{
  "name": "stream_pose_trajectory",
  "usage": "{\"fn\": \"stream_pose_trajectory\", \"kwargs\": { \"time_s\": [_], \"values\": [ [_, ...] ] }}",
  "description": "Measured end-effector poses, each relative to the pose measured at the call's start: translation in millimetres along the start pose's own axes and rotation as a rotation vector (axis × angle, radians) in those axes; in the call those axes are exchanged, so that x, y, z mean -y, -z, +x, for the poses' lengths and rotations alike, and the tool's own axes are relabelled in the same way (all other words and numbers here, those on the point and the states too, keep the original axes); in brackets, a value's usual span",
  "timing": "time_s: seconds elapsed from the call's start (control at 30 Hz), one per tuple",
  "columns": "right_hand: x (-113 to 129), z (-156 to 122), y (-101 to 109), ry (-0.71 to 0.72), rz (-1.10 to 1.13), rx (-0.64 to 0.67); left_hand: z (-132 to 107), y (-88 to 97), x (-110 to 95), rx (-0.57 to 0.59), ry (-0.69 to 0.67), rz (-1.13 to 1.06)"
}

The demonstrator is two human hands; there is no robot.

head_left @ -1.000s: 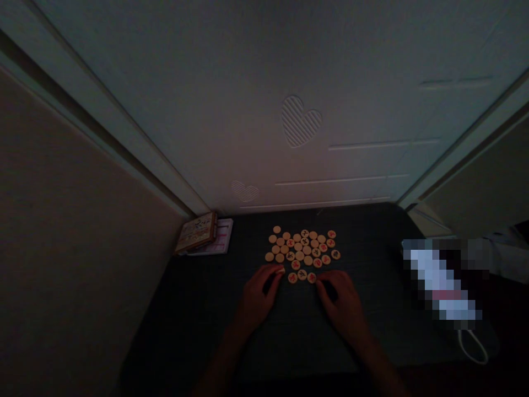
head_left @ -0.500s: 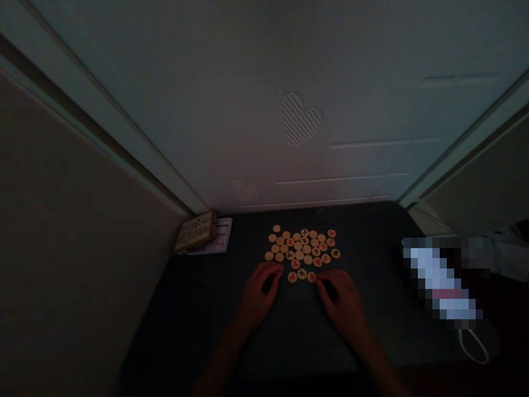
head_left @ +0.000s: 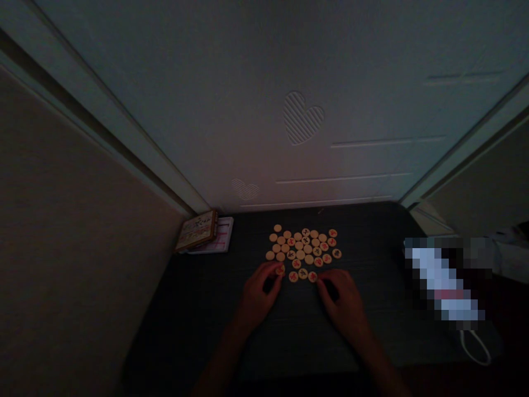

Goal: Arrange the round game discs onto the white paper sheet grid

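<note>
Several round wooden game discs (head_left: 303, 251) lie in a cluster on a dark table (head_left: 198, 309); some show red or black marks, others are blank. My left hand (head_left: 258, 295) sits at the cluster's near left corner, thumb and fingers pinched on one red-marked disc (head_left: 280, 270). At the near right, my right hand (head_left: 345, 303) rests palm down with curled fingers, its fingertips beside the front row disc (head_left: 313, 277). The scene is very dim.
A flat wooden box (head_left: 197, 230) lies on a printed sheet (head_left: 219, 241) at the table's far left corner. A blurred-out object (head_left: 444, 281) and a white cord loop (head_left: 475, 347) lie at the right. A pale door with heart cutouts (head_left: 303, 117) stands behind.
The disc in my left fingers has turned from edge-on to face up, showing a red mark. Both hands have stayed almost in place.
</note>
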State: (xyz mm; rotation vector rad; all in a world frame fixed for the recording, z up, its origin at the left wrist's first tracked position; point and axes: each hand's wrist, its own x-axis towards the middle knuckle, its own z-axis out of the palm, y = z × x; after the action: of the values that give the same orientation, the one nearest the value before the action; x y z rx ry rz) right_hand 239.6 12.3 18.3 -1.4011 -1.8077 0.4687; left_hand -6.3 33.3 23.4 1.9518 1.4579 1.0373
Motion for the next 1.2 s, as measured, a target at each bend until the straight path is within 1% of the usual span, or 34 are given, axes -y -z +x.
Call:
{"fn": "stream_pose_trajectory", "kwargs": {
  "time_s": [0.2, 0.37, 0.6, 0.73, 0.93, 1.2],
  "values": [
    [-0.9, 0.6, -0.5, 0.014, -0.002, -0.010, 0.3, -0.6, -2.7, -0.004, 0.028, -0.005],
    [-1.2, 0.7, -1.0, 0.022, -0.008, -0.025, -0.2, -0.7, -1.6, 0.006, 0.080, 0.014],
    [-1.0, 0.6, -0.8, 0.011, -0.006, -0.014, -2.1, 0.5, -4.9, 0.007, 0.103, 0.060],
    [-0.6, 0.8, -0.3, 0.011, -0.006, -0.003, -2.3, 0.2, -5.2, -0.011, 0.077, 0.070],
    [-1.8, 0.8, 0.4, 0.020, -0.008, 0.010, -2.5, -0.1, -2.1, -0.003, 0.033, 0.072],
    [-5.7, 0.3, -3.2, 0.029, -0.020, 0.021, -1.5, -1.6, -1.3, -0.015, -0.022, 0.111]
  ]
}}
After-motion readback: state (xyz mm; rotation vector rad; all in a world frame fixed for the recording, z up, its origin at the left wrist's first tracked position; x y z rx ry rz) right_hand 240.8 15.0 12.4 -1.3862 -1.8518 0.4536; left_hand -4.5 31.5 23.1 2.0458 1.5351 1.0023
